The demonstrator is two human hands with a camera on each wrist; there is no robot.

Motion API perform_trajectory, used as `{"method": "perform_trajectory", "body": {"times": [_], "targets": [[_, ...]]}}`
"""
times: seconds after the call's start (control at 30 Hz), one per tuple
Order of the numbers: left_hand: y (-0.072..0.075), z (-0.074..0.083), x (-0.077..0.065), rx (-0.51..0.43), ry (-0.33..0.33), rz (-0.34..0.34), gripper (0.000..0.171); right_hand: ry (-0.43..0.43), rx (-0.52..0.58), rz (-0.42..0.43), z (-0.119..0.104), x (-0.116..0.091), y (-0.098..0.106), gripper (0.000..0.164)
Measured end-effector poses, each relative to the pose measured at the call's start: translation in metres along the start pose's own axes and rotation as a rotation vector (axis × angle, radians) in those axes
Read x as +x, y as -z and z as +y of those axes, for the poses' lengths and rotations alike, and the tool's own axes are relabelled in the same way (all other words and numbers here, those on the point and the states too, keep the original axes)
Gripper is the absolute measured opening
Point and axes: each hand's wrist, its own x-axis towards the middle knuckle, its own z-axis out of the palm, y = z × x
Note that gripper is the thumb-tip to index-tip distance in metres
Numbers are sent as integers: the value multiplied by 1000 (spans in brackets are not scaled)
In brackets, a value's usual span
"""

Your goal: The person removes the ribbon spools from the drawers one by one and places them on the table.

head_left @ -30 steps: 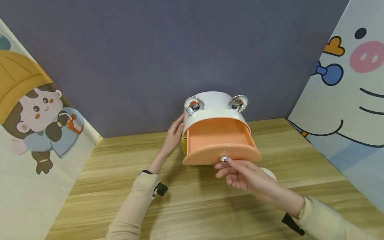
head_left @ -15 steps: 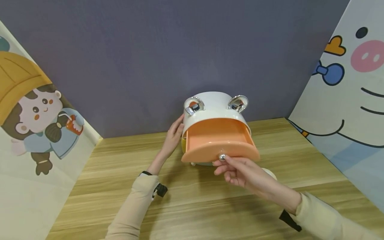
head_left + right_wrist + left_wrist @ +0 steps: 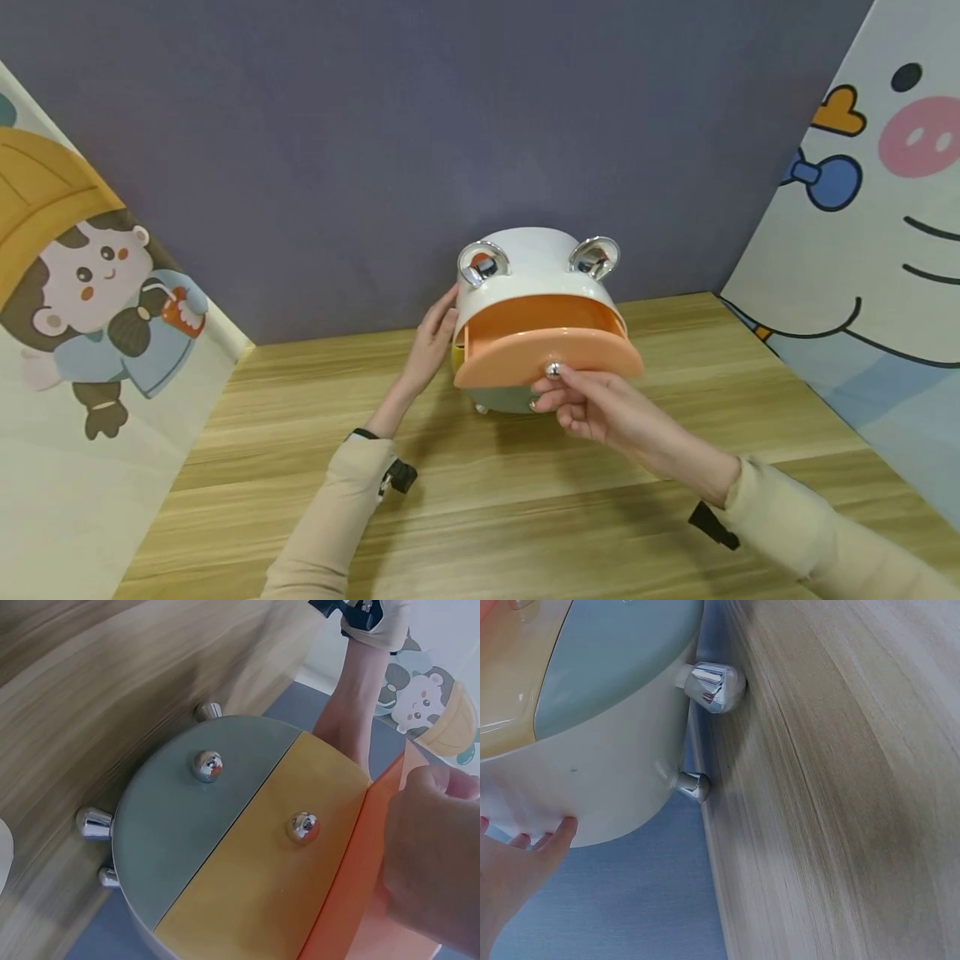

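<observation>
A white rounded drawer box (image 3: 534, 250) with two silver-rimmed ears stands on the table against the dark wall. Its orange top drawer (image 3: 517, 357) is partly pulled out, and my right hand (image 3: 611, 408) pinches that drawer's silver knob (image 3: 553, 370) between thumb and fingers. Below it, in the right wrist view, the yellow drawer (image 3: 262, 862) and the grey-green bottom drawer (image 3: 202, 810) sit flush in the box. My left hand (image 3: 431, 342) rests against the box's left side, fingertips (image 3: 566, 827) on its white wall in the left wrist view.
Short silver feet (image 3: 714, 686) hold the box above the wood-grain table (image 3: 420, 533). A dark wall (image 3: 360, 167) rises right behind, with cartoon-printed panels (image 3: 885, 250) at both sides. The rim of a white object (image 3: 4, 851) shows at the right wrist view's left edge.
The orange drawer has slid partway into the box, its front moving back and up in the head view together with my right hand. My left hand has stayed at the box's side.
</observation>
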Motion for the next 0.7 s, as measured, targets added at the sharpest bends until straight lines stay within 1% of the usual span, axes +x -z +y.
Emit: {"method": "perform_trajectory", "body": {"times": [0.17,0.33,0.37,0.4,0.57,0.6,0.63,0.7], "targets": [[-1,0,0,1,8,-20,50,18,10,-9,-1,6,3,33],[1,1,-1,-16,8,-10,48,19,17,-14,-4,14,5,32],[3,6,-2,-20,19,-14,48,17,21,-12,-4,16,5,33],[3,7,-3,-22,18,-14,48,15,22,-8,-5,18,5,33],[7,30,-9,-47,67,-54,49,15,57,0,-7,25,7,33],[6,30,-9,-50,67,-58,49,19,64,0,-7,26,8,33],[6,35,-10,-51,78,-64,50,23,70,0,-7,27,9,33],[5,37,-9,-42,83,-67,50,32,75,3,-7,30,11,33]]}}
